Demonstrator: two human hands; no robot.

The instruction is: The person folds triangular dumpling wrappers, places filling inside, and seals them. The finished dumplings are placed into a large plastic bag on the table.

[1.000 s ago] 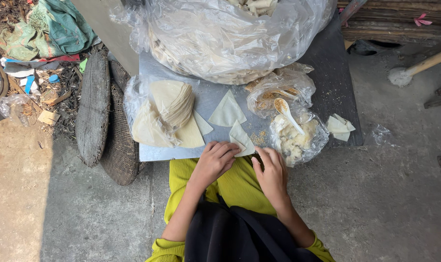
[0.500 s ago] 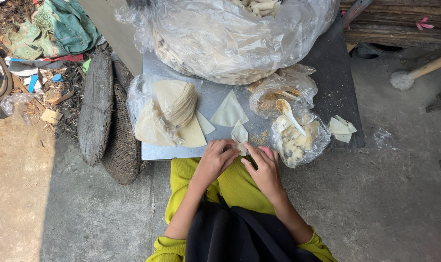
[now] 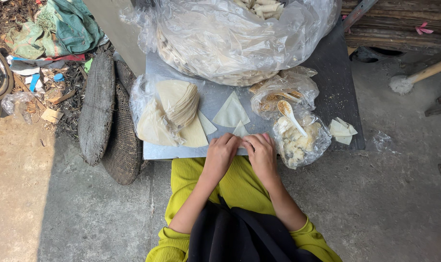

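Observation:
My left hand and my right hand meet at the near edge of a low grey table, both pinching one pale triangular dough wrapper whose tip sticks up between the fingers. A loose triangular wrapper lies flat just beyond them. A stack of wrappers in clear plastic sits to the left. To the right, an open bag of pale filling holds a white spoon.
A large clear bag of wrappers and rolled pieces fills the table's far side. Folded triangles lie on a dark board at right. Woven trays lean on the left; rubbish and cloth lie beyond. Concrete floor all around.
Both hands have drawn closer together at the table edge and closed over the wrapper, so less of it shows. Nothing else has moved.

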